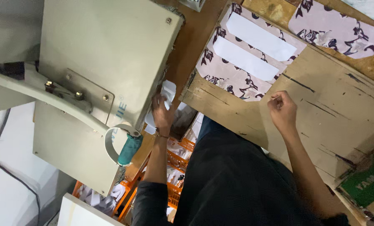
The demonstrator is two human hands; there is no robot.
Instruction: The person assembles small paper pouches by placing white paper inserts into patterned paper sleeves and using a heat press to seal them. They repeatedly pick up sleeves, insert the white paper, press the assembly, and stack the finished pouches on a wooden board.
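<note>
While the left hand (162,112) pinches white pieces (168,90) beside the press (107,54), the right hand (282,109) rests fisted near the board's edge (220,115).

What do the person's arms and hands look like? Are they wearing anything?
Both arms are bare from the hands up past the elbows. Dark sleeves are pushed up high on each arm, matching the black top. The left hand has a thin dark band around its wrist. The right hand wears no glove, and no ring or band shows on it.

Fabric piece (241,62): pale pink, dark figured print, two white strips (260,37); press plate (107,54) beige, handle grip (129,149) teal; crate (174,167) orange.
</note>
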